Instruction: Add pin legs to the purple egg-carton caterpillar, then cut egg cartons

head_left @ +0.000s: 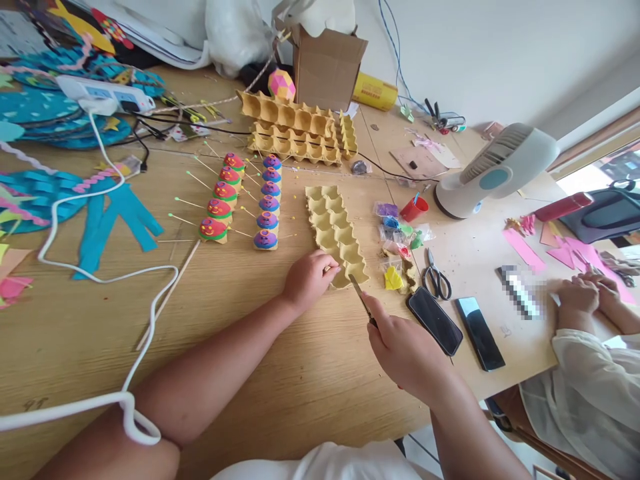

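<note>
A yellow egg carton [327,213] with two rows of cups lies on the table before me. At its near left corner, my left hand [311,277] has its fingers closed on the rim. My right hand [400,343] grips a knife [360,293] with a narrow metal blade and a dark handle, most of it hidden in the fist. The blade's tip is at the carton's near right end; whether it touches is hard to tell. Left of the carton stand two painted egg-carton caterpillars, one red and green [219,210], one purple and blue [269,203], with sticks poking out.
To the right are bags of coloured clay [393,278], a red cup [414,209], scissors [437,277], two phones [435,321] and a white fan [495,173]. More egg cartons [295,143] lie behind. A white cable [150,333] crosses the left side. Another person's hands [583,293] rest at right.
</note>
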